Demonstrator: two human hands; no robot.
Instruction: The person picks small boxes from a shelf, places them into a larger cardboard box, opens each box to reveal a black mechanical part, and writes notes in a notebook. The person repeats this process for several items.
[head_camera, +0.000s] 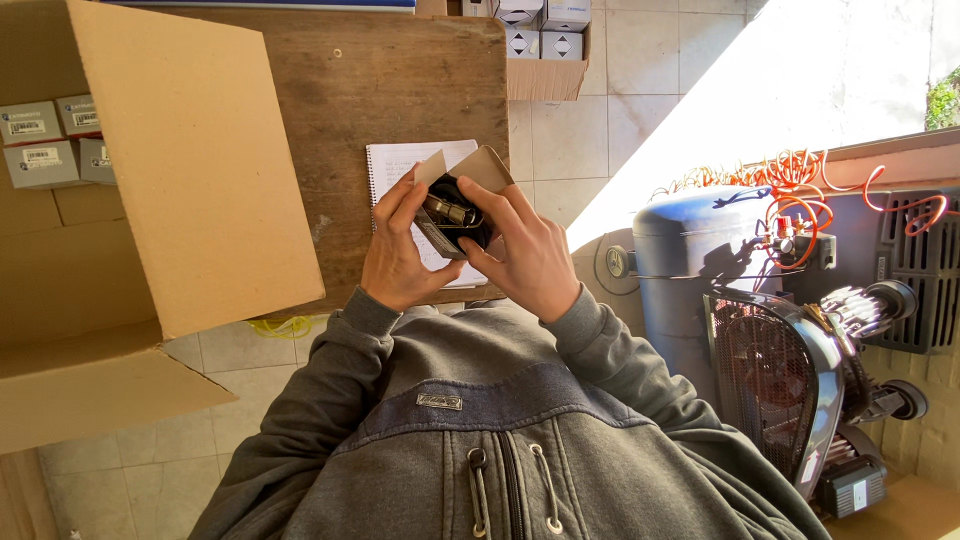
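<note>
Small open carton (452, 205) is held between both hands above the near edge of the wooden table (400, 80), over a spiral notebook (395, 160). Left hand (395, 255) and right hand (525, 255) pinch its sides, equally near; flaps point away, and a metal part (450, 212) shows inside.
</note>
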